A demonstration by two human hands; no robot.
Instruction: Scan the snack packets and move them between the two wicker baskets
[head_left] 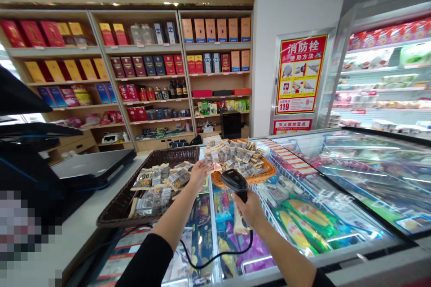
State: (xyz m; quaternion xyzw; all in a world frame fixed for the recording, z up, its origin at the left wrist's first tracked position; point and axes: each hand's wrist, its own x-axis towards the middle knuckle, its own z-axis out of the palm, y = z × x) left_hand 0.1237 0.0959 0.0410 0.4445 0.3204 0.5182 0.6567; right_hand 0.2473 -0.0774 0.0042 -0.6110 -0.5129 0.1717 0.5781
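My right hand (249, 210) is wrapped round the handle of a black barcode scanner (235, 181), its head tilted toward the orange wicker basket (269, 173). A black cable curves down from the scanner's handle. At that basket's left edge, my left hand (199, 174) pinches a small clear snack packet (213, 160) with dark contents. Similar packets (240, 154) are heaped in the orange basket. More packets (161, 181) lie in a dark brown wicker basket (116, 208), left of my left forearm. A pale packet (239, 222) shows below my right hand; whether I hold it is unclear.
Both baskets rest on a glass-topped chest freezer (363, 166) with bagged goods inside. To the left stand a counter (84, 233) and a flat black device (97, 166). Shelves of boxes (144, 67) line the back wall, beside a red poster (301, 74).
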